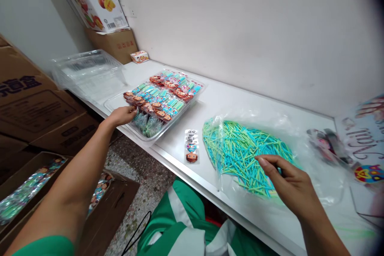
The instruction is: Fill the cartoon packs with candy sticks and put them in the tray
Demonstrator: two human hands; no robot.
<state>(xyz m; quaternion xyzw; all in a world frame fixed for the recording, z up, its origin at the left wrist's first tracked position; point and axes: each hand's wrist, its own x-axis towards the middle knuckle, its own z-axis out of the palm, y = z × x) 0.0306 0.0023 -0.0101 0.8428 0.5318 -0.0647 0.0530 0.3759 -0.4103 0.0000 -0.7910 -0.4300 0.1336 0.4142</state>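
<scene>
My left hand [122, 115] reaches over the near left edge of a clear plastic tray [147, 139], its fingers closed at a small packet [139, 119] there. Rows of printed packets with cartoon faces and blue and green sticks [157, 96] fill much of the tray. My right hand [289, 182] hovers over a heap of thin blue and green candy sticks [240, 148] in an open clear bag. Thumb and forefinger of that hand are pinched together; whatever lies between them does not show. A single flat printed packet [192, 147] lies between tray and heap.
Nested clear trays [90, 70] stand at the left end of the white table [216, 98], by stacked cartons [115, 44] and a small box [139, 57]. Open cartons of packets [33, 188] sit on the floor at left. Printed film [366, 148] lies at right.
</scene>
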